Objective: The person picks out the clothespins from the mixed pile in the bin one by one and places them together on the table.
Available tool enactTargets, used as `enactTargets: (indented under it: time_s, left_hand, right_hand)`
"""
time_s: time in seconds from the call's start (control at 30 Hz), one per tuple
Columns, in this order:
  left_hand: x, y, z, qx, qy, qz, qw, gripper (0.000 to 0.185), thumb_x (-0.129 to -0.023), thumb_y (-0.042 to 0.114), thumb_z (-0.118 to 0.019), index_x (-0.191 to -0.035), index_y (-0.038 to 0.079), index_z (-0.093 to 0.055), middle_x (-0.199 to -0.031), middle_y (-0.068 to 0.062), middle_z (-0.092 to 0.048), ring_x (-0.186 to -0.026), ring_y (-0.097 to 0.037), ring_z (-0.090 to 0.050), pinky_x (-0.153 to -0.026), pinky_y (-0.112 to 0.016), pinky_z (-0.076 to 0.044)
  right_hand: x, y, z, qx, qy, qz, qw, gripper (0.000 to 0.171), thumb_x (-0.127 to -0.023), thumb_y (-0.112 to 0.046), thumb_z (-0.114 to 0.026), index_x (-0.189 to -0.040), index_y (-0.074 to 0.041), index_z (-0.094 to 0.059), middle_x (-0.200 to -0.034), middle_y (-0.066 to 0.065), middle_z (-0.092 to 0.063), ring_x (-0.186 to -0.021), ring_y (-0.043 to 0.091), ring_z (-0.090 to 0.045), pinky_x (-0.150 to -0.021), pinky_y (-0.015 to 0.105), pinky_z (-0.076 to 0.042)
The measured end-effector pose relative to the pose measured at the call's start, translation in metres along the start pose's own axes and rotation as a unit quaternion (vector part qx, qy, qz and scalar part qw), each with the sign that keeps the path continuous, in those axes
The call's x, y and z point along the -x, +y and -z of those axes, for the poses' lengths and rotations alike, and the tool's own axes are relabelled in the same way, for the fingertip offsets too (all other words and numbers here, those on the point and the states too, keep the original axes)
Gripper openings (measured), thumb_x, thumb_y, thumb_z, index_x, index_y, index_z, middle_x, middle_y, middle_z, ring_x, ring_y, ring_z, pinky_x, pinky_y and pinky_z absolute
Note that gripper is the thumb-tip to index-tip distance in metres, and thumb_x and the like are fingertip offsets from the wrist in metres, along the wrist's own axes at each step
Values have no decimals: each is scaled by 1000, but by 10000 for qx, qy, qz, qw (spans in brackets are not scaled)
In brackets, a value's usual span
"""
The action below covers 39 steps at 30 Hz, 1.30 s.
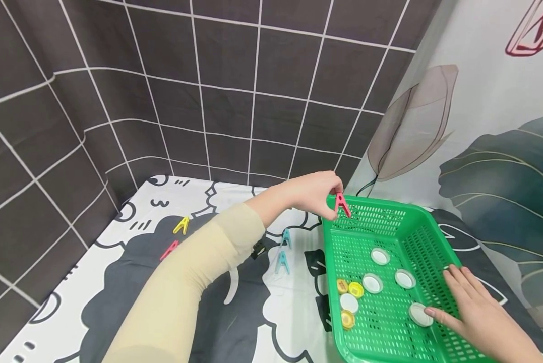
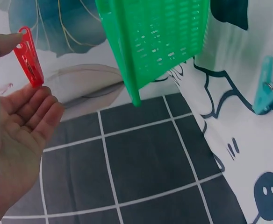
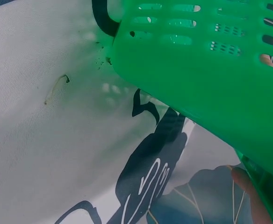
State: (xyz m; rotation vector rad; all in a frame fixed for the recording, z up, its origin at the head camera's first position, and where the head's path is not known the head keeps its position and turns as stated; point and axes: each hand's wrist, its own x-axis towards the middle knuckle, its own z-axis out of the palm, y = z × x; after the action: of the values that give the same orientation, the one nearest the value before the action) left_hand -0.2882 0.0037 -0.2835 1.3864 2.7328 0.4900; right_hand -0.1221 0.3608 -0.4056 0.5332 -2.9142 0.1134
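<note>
My left hand pinches a red clothespin between thumb and fingertips, above the far left corner of the green basket. In the left wrist view the red clothespin stands between the thumb and the curled fingers. My right hand rests on the basket's right side, fingers straight along the rim and thumb reaching inside near a white round lid. One finger of it shows against the basket's edge in the right wrist view.
Left of the basket lie two light blue clothespins, a black one, a yellow one and another red one. Inside the basket are several white lids and yellow caps. A dark tiled-pattern cloth hangs behind.
</note>
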Motion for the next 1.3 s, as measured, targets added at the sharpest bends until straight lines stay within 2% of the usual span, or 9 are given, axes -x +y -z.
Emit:
enactTargets:
  time_s: [0.3, 0.43, 0.53, 0.73, 0.93, 1.17, 1.3]
  left_hand:
    - [20, -12, -9, -216, -231, -156, 9994, 37, -73, 28, -69, -102, 10, -55, -97, 0, -50, -88, -11, -44, -76, -20, -39]
    - [36, -19, -17, -268, -306, -237, 9989, 34, -70, 27, -69, -97, 10, -56, -93, 0, -50, -86, -11, -44, -75, -20, -39]
    - [53, -28, -27, -232, -399, -272, 9986, 33, -69, 25, -69, -95, 9, -58, -90, -4, -52, -83, -12, -44, -72, -21, -39]
    - [94, -41, -44, 23, -583, 10, 9983, 37, -68, 23, -70, -99, 7, -57, -88, -2, -50, -80, -12, -44, -71, -23, -40]
    - [130, -46, -53, 227, -783, 638, 9946, 43, -67, 27, -73, -103, 10, -57, -92, 2, -51, -83, -11, -47, -76, -25, -43]
    - [151, -49, -58, 381, -826, 936, 9914, 43, -66, 29, -76, -101, 13, -58, -92, 5, -51, -85, -9, -48, -78, -26, -43]
    - [158, -51, -62, 563, -1081, 1175, 9856, 40, -66, 30, -76, -98, 17, -57, -95, 2, -51, -75, -8, -51, -70, -25, -47]
  right_hand:
    - [0, -1, 0, 35, 18, -8, 10000, 94, -80, -43, -70, -135, 20, -27, -138, 40, -26, -138, 29, 17, -107, 50, 9]
    - [-1, -1, 0, 83, -21, -42, 10000, 94, -80, -45, -70, -134, 20, -28, -137, 40, -26, -138, 30, 18, -107, 48, 11]
    - [-2, -2, 1, -6, -197, -143, 9997, 95, -81, -46, -68, -135, 20, -27, -138, 41, -24, -137, 34, 17, -107, 52, 9]
    - [-3, -1, 3, -69, -424, -283, 9987, 96, -82, -49, -65, -135, 21, -25, -138, 42, -22, -136, 39, 16, -106, 55, 9]
    - [-2, -1, 2, -81, -298, -207, 9993, 95, -82, -47, -67, -135, 21, -27, -137, 42, -24, -137, 37, 16, -106, 55, 7]
    - [1, 0, 0, -53, -8, 36, 10000, 93, -79, -42, -71, -134, 20, -29, -135, 42, -29, -139, 32, 15, -107, 54, 5]
    - [2, 1, 1, -36, -15, 34, 10000, 93, -80, -42, -71, -134, 20, -29, -135, 42, -29, -138, 31, 16, -107, 52, 8]
